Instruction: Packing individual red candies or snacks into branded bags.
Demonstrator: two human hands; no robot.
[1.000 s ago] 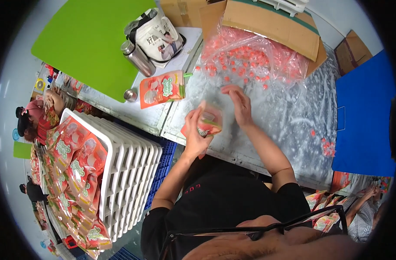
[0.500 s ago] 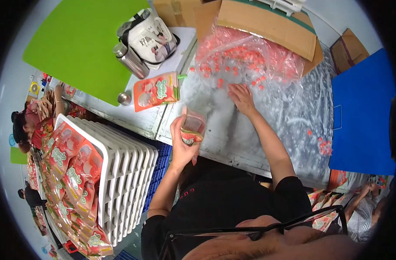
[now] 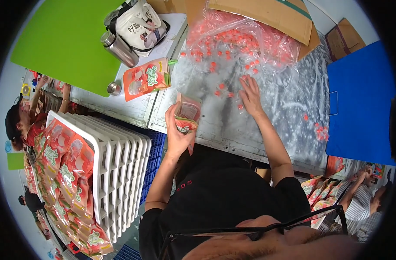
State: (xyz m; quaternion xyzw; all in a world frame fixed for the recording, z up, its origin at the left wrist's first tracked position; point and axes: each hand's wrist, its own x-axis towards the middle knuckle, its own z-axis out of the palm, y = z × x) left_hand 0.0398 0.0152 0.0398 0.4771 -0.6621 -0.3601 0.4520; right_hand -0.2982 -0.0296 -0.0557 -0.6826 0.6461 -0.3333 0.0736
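I stand near the table [image 3: 289,108] and watch a person in a black shirt [image 3: 224,186]. The left hand [image 3: 177,136] pinches a red bag [image 3: 189,109] by its side, with the fingers on one side and the thumb on the other. The bag stands up over the near edge of the table, and its top gapes wide. The right hand [image 3: 251,99] is flat and a bit spread out, palm down, low over the table. I can't tell if its fingertips touch anything. Some little red candies [image 3: 222,86] lie just beside it, to its left.

Past that hand, many more candies sit in a big clear plastic sheet [image 3: 271,43] that spills from a brown box [image 3: 258,15]. Another red bag lies flat near a silver bottle [image 3: 121,51] and a small silver cup [image 3: 114,88]. On the left, a tall stack of white crates [image 3: 101,182] has lots of red bags [image 3: 70,169] on top.
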